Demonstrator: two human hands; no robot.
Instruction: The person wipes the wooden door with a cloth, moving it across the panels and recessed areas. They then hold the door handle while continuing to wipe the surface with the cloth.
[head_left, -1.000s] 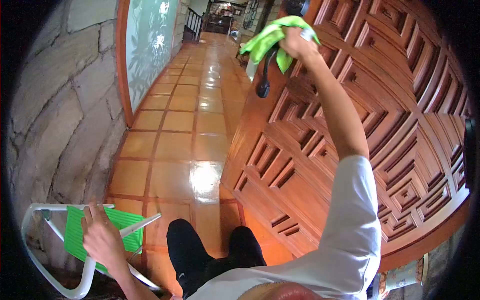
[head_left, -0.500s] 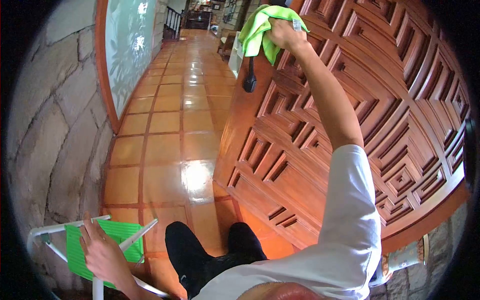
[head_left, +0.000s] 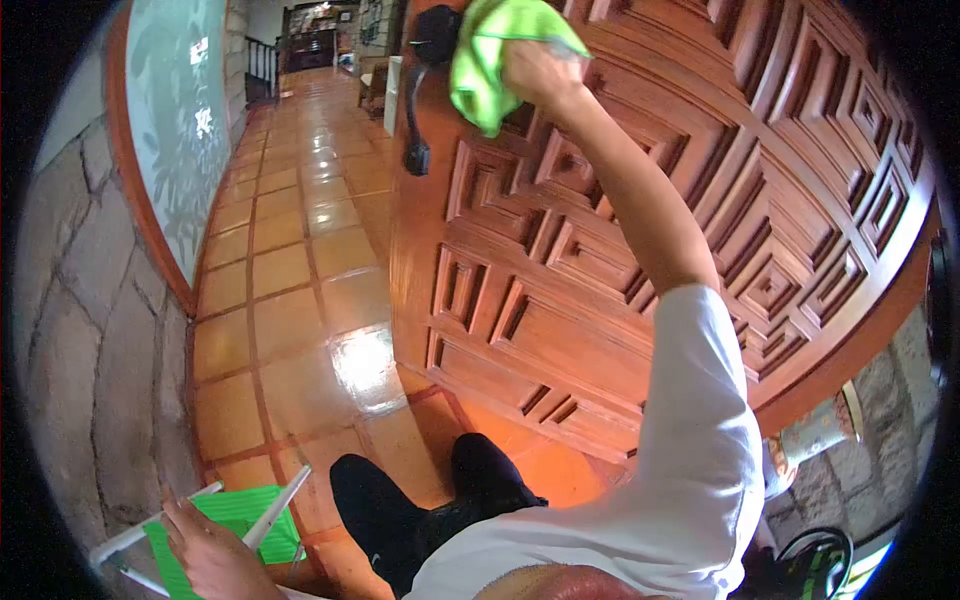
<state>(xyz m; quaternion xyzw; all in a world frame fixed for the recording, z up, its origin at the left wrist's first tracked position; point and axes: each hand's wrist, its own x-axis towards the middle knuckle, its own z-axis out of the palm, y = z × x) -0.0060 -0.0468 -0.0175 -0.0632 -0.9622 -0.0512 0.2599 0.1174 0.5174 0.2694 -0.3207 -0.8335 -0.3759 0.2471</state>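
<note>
My right hand (head_left: 545,75) grips a bright green cloth (head_left: 485,75), bunched against the upper part of a carved wooden door (head_left: 590,250). The cloth lies just right of the black door handle (head_left: 417,120), and its outer edge is slightly blurred. Low on the left, my left hand (head_left: 215,550) is over a green and white stool-like frame (head_left: 250,500), its fingers stretched out along the ribbed green panel. A white tube (head_left: 278,508) of that frame slants up beside this hand; the hand's underside is hidden.
A stone wall (head_left: 70,300) with a frosted glass panel (head_left: 175,130) runs along the left. The tiled floor (head_left: 290,270) leads back to a staircase railing (head_left: 262,68). At lower right are a patterned cylindrical object (head_left: 815,440) and a black item with green marks (head_left: 825,565).
The cloth in my right hand has shifted right across the door, uncovering the upper part of the black handle. My view has turned right, and the left hand remains by the green-and-white frame.
</note>
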